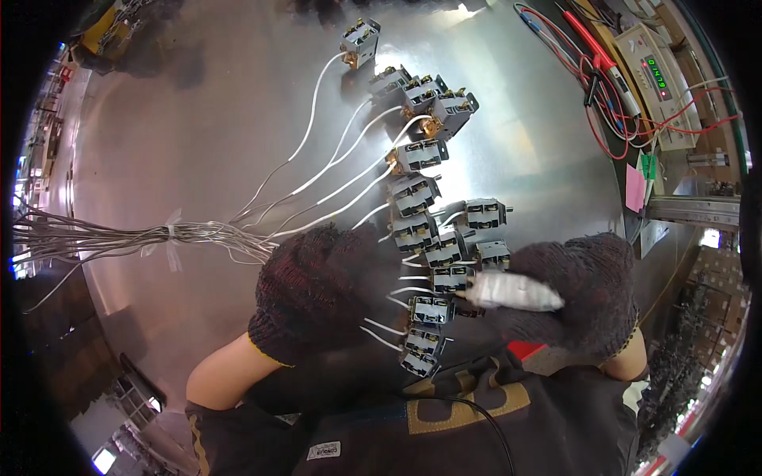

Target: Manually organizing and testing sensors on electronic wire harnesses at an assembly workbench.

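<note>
My left hand [321, 274], in a dark knitted glove, has its fingers curled over thin metal tubes in white sleeves [383, 327]. These run to a column of small grey thermostat-like switch blocks [413, 195] with brass terminals. My right hand [591, 289], gloved alike, is closed around a tapered white-wrapped piece [516, 292]. Its narrow end points left and meets, or nearly meets, a switch block [452, 279]. Whether the piece is a tool handle or a taped finger I cannot tell. The left fingertips are smeared and partly hidden.
Leftward, the thin metal tubes gather into a bundle [202, 232] bound with clear tape. A beige meter [659, 86] with a green digital display stands at the back right. Beside it lie a red probe [591, 40] and tangled leads. A metal table [198, 119] lies beneath.
</note>
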`<state>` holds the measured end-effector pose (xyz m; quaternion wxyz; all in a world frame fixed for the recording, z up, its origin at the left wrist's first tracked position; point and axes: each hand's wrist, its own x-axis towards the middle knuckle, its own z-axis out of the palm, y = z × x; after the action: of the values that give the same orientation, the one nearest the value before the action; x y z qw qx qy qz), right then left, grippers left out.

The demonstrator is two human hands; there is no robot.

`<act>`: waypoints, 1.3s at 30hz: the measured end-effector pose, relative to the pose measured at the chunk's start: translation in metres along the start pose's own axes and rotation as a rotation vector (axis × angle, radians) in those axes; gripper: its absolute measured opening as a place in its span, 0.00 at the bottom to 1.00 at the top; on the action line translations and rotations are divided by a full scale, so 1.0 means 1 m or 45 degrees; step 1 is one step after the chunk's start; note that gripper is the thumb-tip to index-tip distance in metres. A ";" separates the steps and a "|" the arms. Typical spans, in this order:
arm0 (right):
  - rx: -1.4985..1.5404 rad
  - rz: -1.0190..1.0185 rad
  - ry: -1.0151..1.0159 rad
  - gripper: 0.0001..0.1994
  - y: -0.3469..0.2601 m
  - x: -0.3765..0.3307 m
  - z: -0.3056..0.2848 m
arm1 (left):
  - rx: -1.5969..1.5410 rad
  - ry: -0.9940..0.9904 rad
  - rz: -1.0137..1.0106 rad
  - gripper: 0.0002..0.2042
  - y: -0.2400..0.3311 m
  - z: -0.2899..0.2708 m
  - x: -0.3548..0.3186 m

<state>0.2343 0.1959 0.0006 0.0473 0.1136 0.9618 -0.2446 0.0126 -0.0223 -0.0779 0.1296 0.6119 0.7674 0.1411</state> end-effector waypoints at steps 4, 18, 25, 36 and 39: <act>-0.332 -0.012 -0.095 0.30 -0.013 -0.001 0.001 | 0.001 0.147 0.225 0.26 -0.002 0.003 -0.003; -0.641 -0.428 0.001 0.23 0.003 0.001 0.000 | -0.094 0.181 0.153 0.20 0.006 0.000 0.007; -0.674 -0.405 -0.053 0.21 0.003 0.004 -0.003 | 0.073 0.113 0.203 0.20 0.005 0.007 0.000; -0.176 0.120 0.041 0.20 0.000 -0.004 0.003 | 0.123 0.152 0.302 0.28 -0.001 0.013 0.032; -0.395 0.139 0.010 0.19 0.007 0.012 0.008 | 0.181 0.152 0.276 0.29 -0.010 0.021 0.045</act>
<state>0.2251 0.2005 -0.0119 0.0737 0.1582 0.9805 -0.0898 0.0014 0.0209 -0.1022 0.0241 0.6893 0.7113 0.1357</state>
